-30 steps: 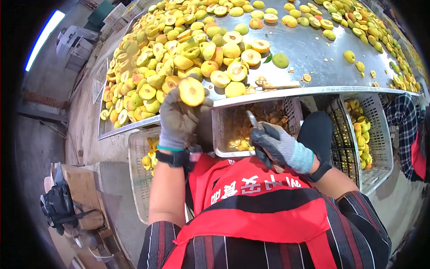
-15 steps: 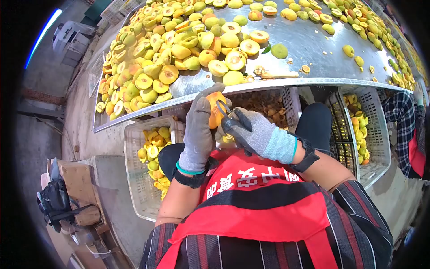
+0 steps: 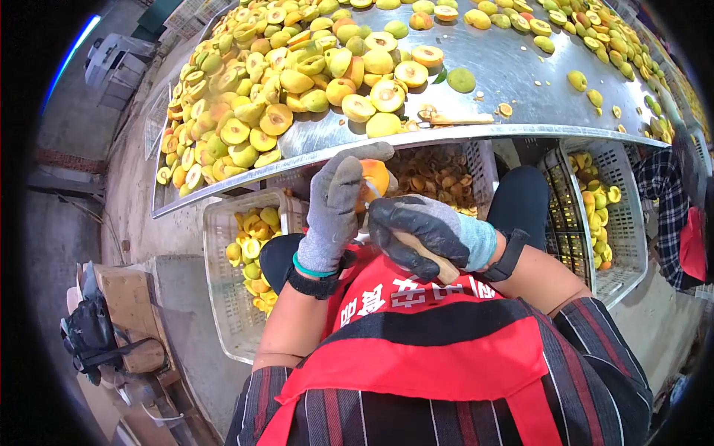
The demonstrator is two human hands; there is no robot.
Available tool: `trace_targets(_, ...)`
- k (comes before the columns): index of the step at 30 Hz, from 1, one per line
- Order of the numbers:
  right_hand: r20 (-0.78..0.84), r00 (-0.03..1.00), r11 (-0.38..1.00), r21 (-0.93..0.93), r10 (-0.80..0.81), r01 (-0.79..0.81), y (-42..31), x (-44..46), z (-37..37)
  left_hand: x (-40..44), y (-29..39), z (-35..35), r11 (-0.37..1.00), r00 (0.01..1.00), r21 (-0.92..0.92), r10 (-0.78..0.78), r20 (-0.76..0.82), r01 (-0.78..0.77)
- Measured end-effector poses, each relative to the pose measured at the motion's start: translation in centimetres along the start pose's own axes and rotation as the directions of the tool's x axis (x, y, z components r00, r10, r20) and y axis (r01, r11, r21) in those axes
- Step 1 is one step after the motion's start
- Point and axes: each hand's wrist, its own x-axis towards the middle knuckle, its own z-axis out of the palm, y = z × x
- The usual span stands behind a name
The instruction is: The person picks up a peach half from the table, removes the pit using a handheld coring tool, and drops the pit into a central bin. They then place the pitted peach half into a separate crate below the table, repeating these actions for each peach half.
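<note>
My left hand [image 3: 335, 201], in a grey glove, is closed around a peach half [image 3: 376, 175] with orange flesh, held just below the table's front edge. My right hand [image 3: 424, 227], in a grey glove with a dark palm, grips a pitting tool by its wooden handle [image 3: 431, 259]. The handle points down toward my red apron [image 3: 401, 297], and the tool's metal end reaches the peach half, mostly hidden by my fingers.
On the metal table [image 3: 520, 97] lies a large heap of halved peaches [image 3: 253, 111], with a wooden-handled tool [image 3: 461, 119] near its edge. Crates [image 3: 216, 297] of peach pieces stand below, and scraps [image 3: 435, 182] lie under the table. A person's plaid sleeve [image 3: 666, 186] shows at right.
My right hand has turned over, so the wooden handle now shows and the metal loop is mostly hidden. My left hand has tilted the peach half and still holds it.
</note>
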Motion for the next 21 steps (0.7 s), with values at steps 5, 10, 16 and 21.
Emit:
trace_targets(5, 0.373, 0.925, 0.745, 0.596, 0.075, -0.301, 0.1, 0.0, -1.4, 0.6, -1.0, 1.5, 0.990, 0.985, 0.036, 0.138, -0.105, -0.135)
trace_targets(10, 0.506, 0.844, 0.674, 0.687, -0.175, -0.272, 1.4, 0.5, -2.6, 1.1, -3.1, 2.5, 0.977, 0.963, -0.046, 0.198, -0.183, -0.210)
trace_targets(16, 0.431, 0.860, 0.669, 0.728, -0.272, -0.153, 1.4, -1.1, -4.1, -0.2, -1.7, -3.2, 0.998, 0.937, -0.048, 0.008, -0.349, -0.026)
trace_targets(21, 0.265, 0.930, 0.716, 0.698, -0.255, -0.003, 1.5, -3.9, -5.4, -3.4, 3.1, -13.7, 0.377, 0.879, 0.881, 0.261, -0.398, 0.287)
